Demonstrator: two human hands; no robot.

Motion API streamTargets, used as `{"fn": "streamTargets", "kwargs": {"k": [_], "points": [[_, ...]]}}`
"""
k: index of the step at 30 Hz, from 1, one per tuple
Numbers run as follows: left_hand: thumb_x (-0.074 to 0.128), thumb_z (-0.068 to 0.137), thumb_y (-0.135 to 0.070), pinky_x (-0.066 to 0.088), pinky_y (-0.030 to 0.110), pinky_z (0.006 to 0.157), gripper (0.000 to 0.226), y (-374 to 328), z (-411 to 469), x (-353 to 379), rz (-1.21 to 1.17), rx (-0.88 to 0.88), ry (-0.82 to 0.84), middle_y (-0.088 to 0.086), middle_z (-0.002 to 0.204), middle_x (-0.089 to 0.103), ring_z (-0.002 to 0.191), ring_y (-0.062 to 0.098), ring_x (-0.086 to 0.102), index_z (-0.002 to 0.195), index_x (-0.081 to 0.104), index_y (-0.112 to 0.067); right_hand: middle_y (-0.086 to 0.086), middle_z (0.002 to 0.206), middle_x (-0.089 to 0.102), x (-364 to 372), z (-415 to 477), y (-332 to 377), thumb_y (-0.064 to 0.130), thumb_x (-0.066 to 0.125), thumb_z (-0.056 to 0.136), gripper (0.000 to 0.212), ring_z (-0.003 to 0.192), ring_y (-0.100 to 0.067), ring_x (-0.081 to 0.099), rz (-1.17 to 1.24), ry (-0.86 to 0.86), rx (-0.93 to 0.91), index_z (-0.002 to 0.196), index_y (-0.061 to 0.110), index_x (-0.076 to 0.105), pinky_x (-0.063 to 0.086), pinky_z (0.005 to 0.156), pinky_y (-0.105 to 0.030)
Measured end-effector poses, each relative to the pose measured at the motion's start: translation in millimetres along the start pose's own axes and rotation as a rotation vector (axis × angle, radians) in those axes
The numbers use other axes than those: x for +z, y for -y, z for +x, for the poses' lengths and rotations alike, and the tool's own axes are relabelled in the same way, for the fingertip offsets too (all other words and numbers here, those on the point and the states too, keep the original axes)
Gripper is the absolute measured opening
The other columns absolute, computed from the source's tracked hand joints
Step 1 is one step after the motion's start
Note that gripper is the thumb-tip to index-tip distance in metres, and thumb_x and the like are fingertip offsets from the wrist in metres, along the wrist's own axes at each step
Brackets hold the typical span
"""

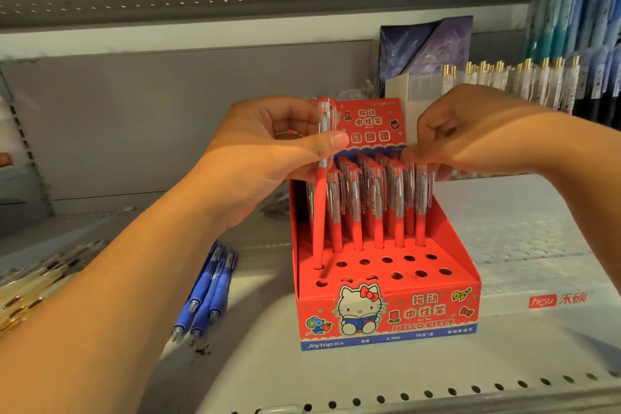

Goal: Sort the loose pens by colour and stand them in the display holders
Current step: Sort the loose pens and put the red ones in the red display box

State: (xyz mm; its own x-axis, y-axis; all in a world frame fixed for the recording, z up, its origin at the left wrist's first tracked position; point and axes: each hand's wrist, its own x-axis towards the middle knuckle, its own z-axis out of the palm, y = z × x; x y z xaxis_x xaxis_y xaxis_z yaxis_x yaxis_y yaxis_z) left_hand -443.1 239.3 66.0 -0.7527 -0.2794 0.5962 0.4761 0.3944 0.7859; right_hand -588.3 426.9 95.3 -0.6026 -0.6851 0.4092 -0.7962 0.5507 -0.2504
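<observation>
Over the red display holder, both hands worked.
My left hand pinched a red pen into its front-left hole; my right hand gripped a standing pen's top.

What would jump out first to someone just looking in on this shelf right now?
The bright red display holder at centre, its back rows full of red pens and its front holes mostly empty. The left hand lowers one red pen into a front-left hole, while the right hand touches the tops of the standing pens. A few loose blue pens lie on the shelf left of the holder.
</observation>
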Motion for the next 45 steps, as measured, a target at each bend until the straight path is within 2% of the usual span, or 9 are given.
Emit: {"fn": "streamTargets", "kwargs": {"k": [3,5,10,15,23,28,35,40,45], "points": [[0.079,0.060,-0.020,0.058,0.025,0.059,0.031,1,0,2,0.008,0.007,-0.002,0.004,0.080,0.073,0.069,0.016,0.068,0.089,0.071,-0.010,0.012,0.075,0.067,1,-1,4,0.034,0.062,0.090,0.014,0.072,-0.007,0.062,0.015,-0.204,-0.074,0.079,0.029,0.069,0.047,0.061,-0.023],[0.078,0.062,-0.020,0.059,0.026,0.062,0.029,1,2,2,-0.009,0.015,-0.014,0.003,0.079,0.074,0.070,0.014,0.069,0.088,0.071,-0.011,0.008,0.080,0.069,9,-4,14,0.025,0.066,0.087,0.007,0.072,-0.009,0.065,0.315,-0.306,-0.177,0.083,0.030,0.068,0.053,0.060,-0.022],[0.079,0.059,-0.026,0.056,0.037,0.076,0.027,1,4,0,-0.012,0.061,-0.084,0.001,0.079,0.076,0.074,0.017,0.069,0.083,0.071,-0.016,-0.020,0.084,0.069,39,-15,44,0.006,0.076,0.081,0.023,0.070,-0.027,0.073,0.918,-0.189,-0.399,0.093,0.008,0.057,0.061,0.056,-0.040],[0.080,0.059,-0.024,0.054,0.030,0.069,0.029,4,5,2,-0.034,0.061,-0.092,0.003,0.076,0.074,0.069,0.016,0.067,0.084,0.070,-0.013,-0.015,0.076,0.070,58,-15,56,-0.006,0.075,0.077,0.039,0.070,-0.035,0.072,1.104,-0.149,-0.371,0.094,0.011,0.044,0.061,0.059,-0.040],[0.076,0.069,-0.036,0.051,0.021,0.062,0.028,5,6,5,-0.010,0.007,-0.126,-0.006,0.073,0.072,0.065,0.007,0.065,0.087,0.070,-0.014,-0.001,0.066,0.065,66,-12,55,-0.010,0.070,0.080,0.040,0.060,-0.020,0.070,1.133,-0.143,-0.325,0.096,0.014,0.042,0.057,0.054,-0.027],[0.060,0.090,-0.022,0.052,0.037,0.076,0.011,17,19,-10,0.242,-0.340,-0.349,0.000,0.081,0.061,0.083,0.023,0.059,0.079,0.059,-0.020,-0.004,0.074,0.060,72,-12,52,-0.006,0.071,0.082,0.059,0.068,-0.037,0.070,0.984,-0.184,-0.360,0.118,0.031,0.043,0.062,0.065,-0.045],[0.048,0.090,-0.010,0.059,0.059,0.068,0.027,35,9,-10,0.294,-0.745,-0.008,0.015,0.116,0.059,0.108,0.037,0.059,0.114,0.061,-0.008,0.006,0.070,0.061,79,-12,54,-0.001,0.073,0.081,0.062,0.058,-0.024,0.071,0.893,-0.177,-0.392,0.118,0.043,0.052,0.061,0.060,-0.035],[0.036,0.095,-0.006,0.062,0.048,0.063,0.030,36,5,-11,0.255,-0.765,0.116,0.018,0.090,0.071,0.076,0.032,0.072,0.105,0.064,-0.004,0.002,0.070,0.063,81,-14,57,-0.003,0.072,0.081,0.060,0.059,-0.027,0.072,0.885,-0.133,-0.375,0.114,0.042,0.051,0.061,0.063,-0.045],[0.035,0.096,-0.002,0.062,0.049,0.067,0.034,39,7,-12,0.232,-0.719,0.172,0.021,0.094,0.074,0.081,0.035,0.074,0.108,0.066,-0.005,-0.009,0.076,0.067,84,-16,57,0.000,0.072,0.082,0.055,0.061,-0.032,0.071,0.757,0.012,-0.383,0.112,0.038,0.047,0.059,0.062,-0.052]]}}
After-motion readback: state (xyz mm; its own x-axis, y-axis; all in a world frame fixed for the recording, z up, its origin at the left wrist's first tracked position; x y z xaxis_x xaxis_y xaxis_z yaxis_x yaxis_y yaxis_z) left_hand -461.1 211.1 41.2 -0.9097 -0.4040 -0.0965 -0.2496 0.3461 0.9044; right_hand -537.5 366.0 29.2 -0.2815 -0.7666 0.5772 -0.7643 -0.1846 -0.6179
